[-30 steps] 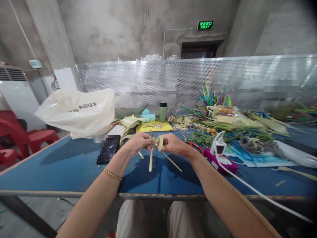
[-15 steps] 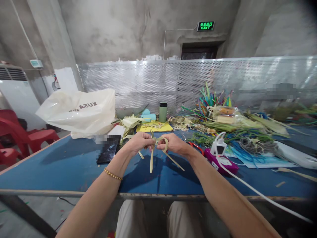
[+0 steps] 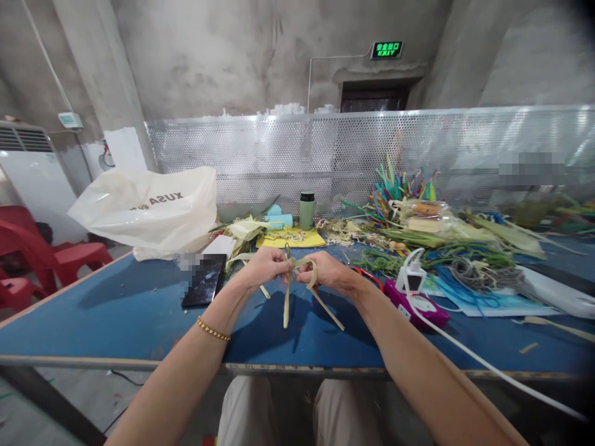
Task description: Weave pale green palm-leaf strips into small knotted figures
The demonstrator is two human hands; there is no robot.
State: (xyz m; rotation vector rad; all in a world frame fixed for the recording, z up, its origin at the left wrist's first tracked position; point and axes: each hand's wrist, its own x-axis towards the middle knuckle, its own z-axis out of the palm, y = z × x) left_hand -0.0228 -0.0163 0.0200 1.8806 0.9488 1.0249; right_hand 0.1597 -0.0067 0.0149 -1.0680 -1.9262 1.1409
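Pale, flat plant-leaf strips point(image 3: 287, 303) cross between my two hands above the blue table. My left hand point(image 3: 268, 267) pinches them where they meet, with a gold bead bracelet point(image 3: 212, 329) on that wrist. Close on the other side, my right hand point(image 3: 326, 270) is closed on a strip that loops over its fingers, its loose end point(image 3: 329, 310) hanging down to the right. One strip end hangs straight down in the middle, and another sticks out below my left hand. The fingertips hide how the strips cross.
A dark tablet point(image 3: 204, 282) lies left of my hands. Behind them are a yellow sheet point(image 3: 307, 238) and a green bottle point(image 3: 306, 210). To the right sit a purple power strip point(image 3: 418, 306) with a white cable, and tangled green cords point(image 3: 474, 255). A white bag point(image 3: 153, 207) stands at the back left.
My hands stay nearly in place, still pinching the strips. The middle strip end has shifted slightly right and down, and the right one hangs a little lower.
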